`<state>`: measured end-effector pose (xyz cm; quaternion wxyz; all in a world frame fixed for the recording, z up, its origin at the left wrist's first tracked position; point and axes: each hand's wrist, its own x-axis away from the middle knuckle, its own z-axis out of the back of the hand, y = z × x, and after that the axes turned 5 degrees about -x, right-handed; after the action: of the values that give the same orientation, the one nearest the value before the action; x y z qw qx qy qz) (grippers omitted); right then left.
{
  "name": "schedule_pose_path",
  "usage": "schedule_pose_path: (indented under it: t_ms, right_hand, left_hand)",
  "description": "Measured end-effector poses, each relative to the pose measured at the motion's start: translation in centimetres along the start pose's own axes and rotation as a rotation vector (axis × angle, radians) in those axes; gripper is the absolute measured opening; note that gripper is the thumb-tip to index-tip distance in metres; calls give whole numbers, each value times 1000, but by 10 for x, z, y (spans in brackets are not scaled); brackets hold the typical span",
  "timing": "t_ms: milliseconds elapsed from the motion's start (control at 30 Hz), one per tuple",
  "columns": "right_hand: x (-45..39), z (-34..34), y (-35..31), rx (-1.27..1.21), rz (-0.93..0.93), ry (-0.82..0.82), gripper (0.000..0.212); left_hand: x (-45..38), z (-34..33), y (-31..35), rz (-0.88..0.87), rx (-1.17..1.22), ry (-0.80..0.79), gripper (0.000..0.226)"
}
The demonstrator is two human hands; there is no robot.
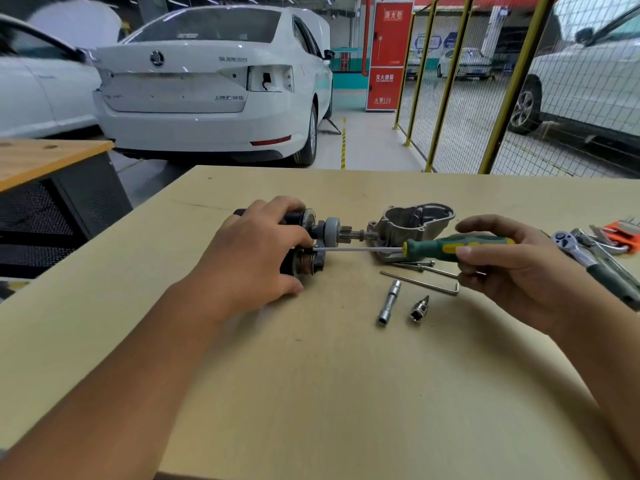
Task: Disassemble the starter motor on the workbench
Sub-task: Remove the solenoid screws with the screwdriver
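Workbench [311,393], pale wood top: far edge runs across the middle of the view, left edge slants down toward the near left corner; the near half of the top lies bare between the two forearms. Starter motor [311,233], partly stripped, lies on its side left of centre, well in from the far edge, black body to the left, grey collar and pinion shaft pointing right. Left hand [256,251]: lies over the motor body from above, fingers curled round it, thumb down by the lower end cap. Aluminium nose housing [412,226]: detached, open side up, just right of the pinion shaft tip; whether they touch cannot be told. Right hand [512,265]: fingers and thumb wrapped round the green-and-yellow handle of a screwdriver [450,249], held level, its shank reaching left to the lower part of the motor beside the left thumb. Loose items in front of the housing: two long bolts [415,265], one hex key [422,284], one socket extension [389,303], one small bit socket [419,308], apart from one another. Right edge: ratchet handle [581,252] and an orange hex key set [620,233], clustered. Beyond the bench: white car [214,88], yellow-framed mesh fence [460,98], second bench [45,157] at left.
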<state>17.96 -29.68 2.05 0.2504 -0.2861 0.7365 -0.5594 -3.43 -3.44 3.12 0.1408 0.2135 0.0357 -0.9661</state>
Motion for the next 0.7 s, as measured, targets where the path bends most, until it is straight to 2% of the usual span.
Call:
schedule_pose_path:
  t_ms: [167, 267, 367, 467, 600, 700]
  right_hand:
    - [3, -6, -2, 116, -80, 67, 33]
    - [3, -5, -3, 30, -48, 13, 24]
    - [1, -2, -2, -9, -17, -14, 32]
    - [2, -3, -2, 22, -41, -23, 19]
    - [1, -4, -1, 209, -165, 70, 32]
    - [1, -3, -1, 135, -115, 40, 18]
  left_hand:
    - [0, 1, 7, 14, -131, -44, 66]
    - [-1, 3, 14, 27, -229, -18, 60]
    - [-1, 3, 19, 37, -254, -19, 58]
    - [0, 2, 17, 54, -236, -29, 56]
    - [1, 1, 17, 49, -137, 48, 30]
    - [0, -2, 16, 71, -124, 78, 18]
